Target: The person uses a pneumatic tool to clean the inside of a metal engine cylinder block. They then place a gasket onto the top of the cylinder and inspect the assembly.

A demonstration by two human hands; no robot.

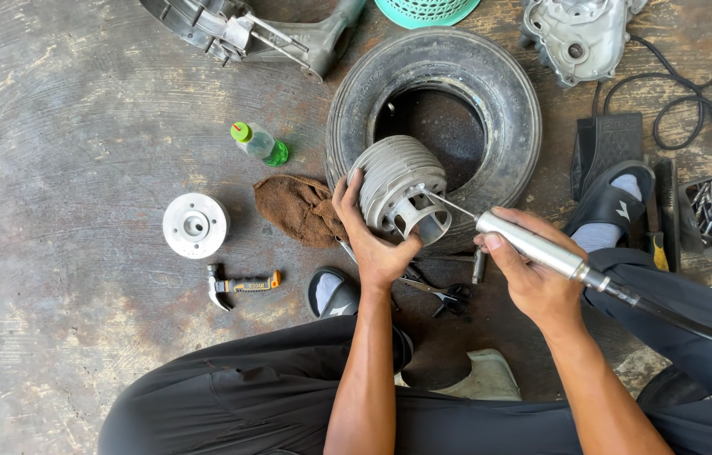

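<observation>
A repair workshop — stained concrete floor [61,126], tyre [508,93], hammer [242,285], engine casings [579,34].

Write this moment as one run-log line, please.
left hand: steadies finned cylinder on tyre | right hand: holds rotary tool, bit at cylinder | hammer on floor

Dull grey cast metal on the finned cylinder [396,190], ribs matt, inner bore a little brighter. Smooth, satin-bright steel on the rotary tool handpiece [533,246], with a black, likely rubber-sheathed cable [693,324] behind. Worn, matt black rubber on the tyre [432,126], grooved and dusty. Coarse brown cloth in the rag [299,209]. Pale machined metal on the round disc [195,225]. Clear glossy plastic on the small bottle [260,143], green cap. Rough, stained concrete for the floor [61,135].
</observation>
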